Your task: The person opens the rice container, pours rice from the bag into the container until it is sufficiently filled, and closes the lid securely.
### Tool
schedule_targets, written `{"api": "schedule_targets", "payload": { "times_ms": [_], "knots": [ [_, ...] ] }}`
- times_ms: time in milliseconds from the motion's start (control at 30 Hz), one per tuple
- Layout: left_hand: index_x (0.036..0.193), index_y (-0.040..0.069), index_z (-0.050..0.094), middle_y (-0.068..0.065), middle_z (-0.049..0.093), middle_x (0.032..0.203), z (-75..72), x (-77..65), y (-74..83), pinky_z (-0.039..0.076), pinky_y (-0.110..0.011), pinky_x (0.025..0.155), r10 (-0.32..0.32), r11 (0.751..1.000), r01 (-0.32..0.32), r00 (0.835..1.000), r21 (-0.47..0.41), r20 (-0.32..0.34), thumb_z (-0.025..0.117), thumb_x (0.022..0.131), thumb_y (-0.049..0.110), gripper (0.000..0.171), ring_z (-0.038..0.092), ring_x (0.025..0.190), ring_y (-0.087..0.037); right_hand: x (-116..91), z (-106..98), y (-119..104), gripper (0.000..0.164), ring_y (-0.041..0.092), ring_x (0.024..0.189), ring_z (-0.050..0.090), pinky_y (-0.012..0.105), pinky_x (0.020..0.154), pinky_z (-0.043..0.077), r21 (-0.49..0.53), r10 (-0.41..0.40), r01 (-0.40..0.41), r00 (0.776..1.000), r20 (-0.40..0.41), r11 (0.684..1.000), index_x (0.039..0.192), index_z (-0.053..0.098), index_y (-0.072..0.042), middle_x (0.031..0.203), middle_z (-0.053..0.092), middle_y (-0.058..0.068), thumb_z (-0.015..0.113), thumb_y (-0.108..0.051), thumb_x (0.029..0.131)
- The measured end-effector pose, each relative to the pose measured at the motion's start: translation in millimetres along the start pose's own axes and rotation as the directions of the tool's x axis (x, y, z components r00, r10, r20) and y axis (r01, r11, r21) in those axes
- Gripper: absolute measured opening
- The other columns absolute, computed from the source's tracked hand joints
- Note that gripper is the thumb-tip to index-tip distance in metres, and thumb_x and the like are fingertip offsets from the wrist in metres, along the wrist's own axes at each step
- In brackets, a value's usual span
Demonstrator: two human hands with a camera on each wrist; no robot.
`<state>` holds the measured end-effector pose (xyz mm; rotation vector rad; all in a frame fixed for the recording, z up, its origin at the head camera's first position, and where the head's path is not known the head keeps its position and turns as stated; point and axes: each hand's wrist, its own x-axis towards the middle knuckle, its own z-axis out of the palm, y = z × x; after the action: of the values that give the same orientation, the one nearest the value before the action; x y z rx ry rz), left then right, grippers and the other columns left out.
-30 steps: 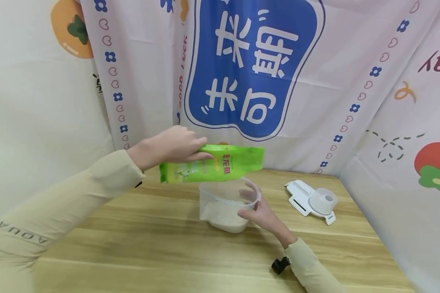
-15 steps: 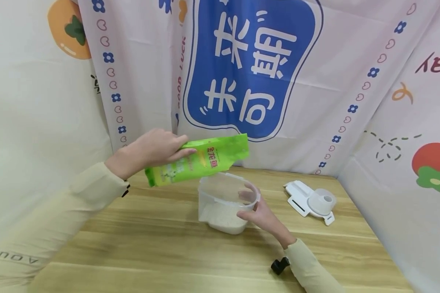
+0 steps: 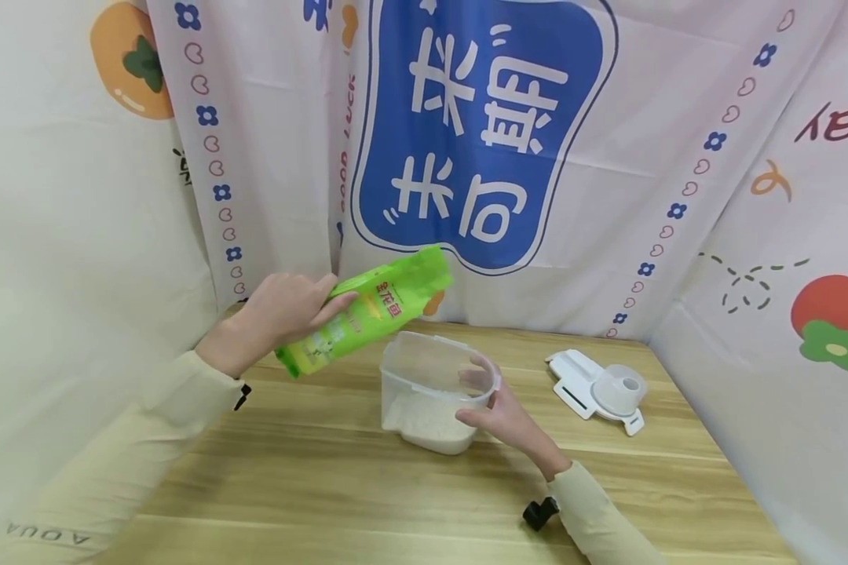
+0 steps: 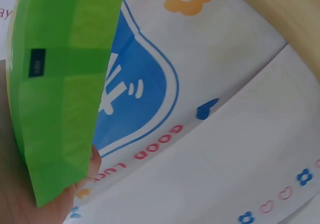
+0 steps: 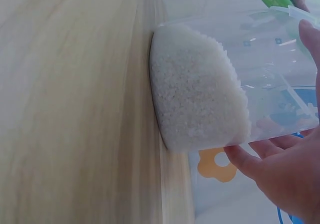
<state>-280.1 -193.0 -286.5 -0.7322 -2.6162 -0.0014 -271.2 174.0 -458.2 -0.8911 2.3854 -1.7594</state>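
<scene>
My left hand (image 3: pixel 283 314) grips a green rice bag (image 3: pixel 378 302), thumb on its near face. The bag is tilted, its far end raised up and to the right, just left of and above a clear plastic container (image 3: pixel 413 365). In the left wrist view the green bag (image 4: pixel 65 94) fills the left side. White rice (image 5: pixel 197 89) fills the lower part of the container, which stands upright on the table. My right hand (image 3: pixel 502 412) holds the container's right side, thumb in front and fingers behind. In the right wrist view fingers of the right hand (image 5: pixel 280 171) lie along its wall.
On the right of the wooden table (image 3: pixel 311 486) lies a white lid (image 3: pixel 575 377) with a clear cup (image 3: pixel 620 388) on it. Printed cloth (image 3: pixel 290 157) hangs behind the table and at both sides. A black strap piece (image 3: pixel 539 513) is at the right sleeve.
My left hand has drawn the green bag left, away from over the container, and tipped its far end upward. The right hand and the container have stayed in place.
</scene>
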Motion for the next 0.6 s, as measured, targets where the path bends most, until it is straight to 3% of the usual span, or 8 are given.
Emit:
{"api": "schedule_targets", "payload": {
  "times_ms": [233, 400, 600],
  "knots": [
    [0.081, 0.011, 0.049, 0.0, 0.042, 0.053, 22.8, -13.2, -8.1, 0.034, -0.026, 0.039, -0.113, 0.994, 0.113, 0.993, -0.007, -0.034, 0.041, 0.104, 0.045, 0.042, 0.043, 0.044, -0.015, -2, -2, -1, 0.088, 0.04, 0.131, 0.049, 0.058, 0.108, 0.04, -0.012, 0.022, -0.022, 1.0, 0.005, 1.0, 0.151, 0.022, -0.015, 0.145, 0.047, 0.021, 0.078, -0.015, 0.084],
    [0.082, 0.01, 0.049, -0.003, 0.046, 0.053, 35.7, -23.0, -14.9, 0.034, -0.028, 0.038, -0.236, 0.97, 0.234, 0.972, -0.061, -0.024, 0.032, 0.105, 0.05, 0.049, 0.045, 0.044, -0.019, -3, -4, -1, 0.088, 0.041, 0.131, 0.049, 0.06, 0.107, 0.04, -0.007, 0.008, -0.008, 1.0, 0.014, 1.0, 0.152, 0.022, -0.015, 0.145, 0.047, 0.022, 0.078, -0.015, 0.084],
    [0.086, 0.008, 0.05, -0.005, 0.049, 0.055, 57.3, -33.0, -20.6, 0.036, -0.029, 0.038, -0.322, 0.939, 0.322, 0.947, -0.117, 0.024, 0.02, 0.105, 0.054, 0.057, 0.047, 0.044, -0.02, -6, -8, 1, 0.089, 0.042, 0.131, 0.049, 0.062, 0.106, 0.041, -0.009, -0.016, 0.016, 1.0, 0.024, 1.0, 0.152, 0.022, -0.013, 0.144, 0.047, 0.023, 0.078, -0.013, 0.083]
  ]
}}
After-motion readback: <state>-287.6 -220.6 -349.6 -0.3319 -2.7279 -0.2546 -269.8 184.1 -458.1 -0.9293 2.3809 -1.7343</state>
